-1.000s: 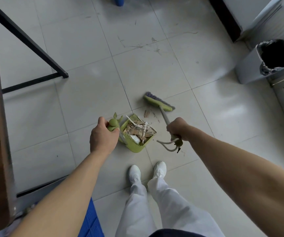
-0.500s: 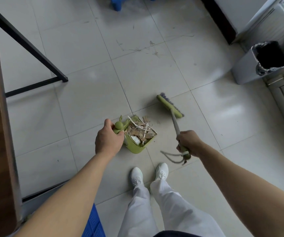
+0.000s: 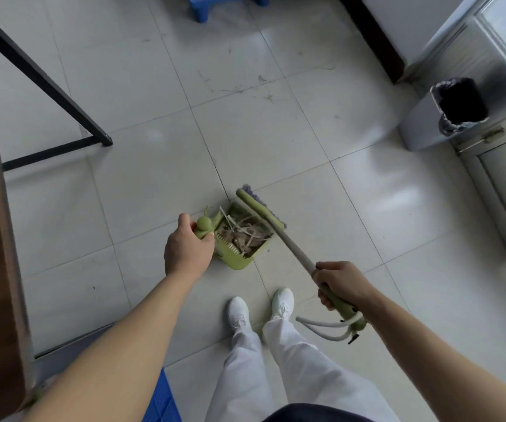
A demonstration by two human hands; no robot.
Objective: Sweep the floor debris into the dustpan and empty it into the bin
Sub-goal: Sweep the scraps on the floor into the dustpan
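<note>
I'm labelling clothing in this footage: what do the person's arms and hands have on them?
Nothing shows on either. The left hand and right hand are bare, with no gloves, rings, or watch visible. Both forearms are uncovered right to the picture's edge, so no sleeve is in view.

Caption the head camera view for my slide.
Two hands, left and right, hold a debris-filled green plastic dustpan and green broom.
</note>
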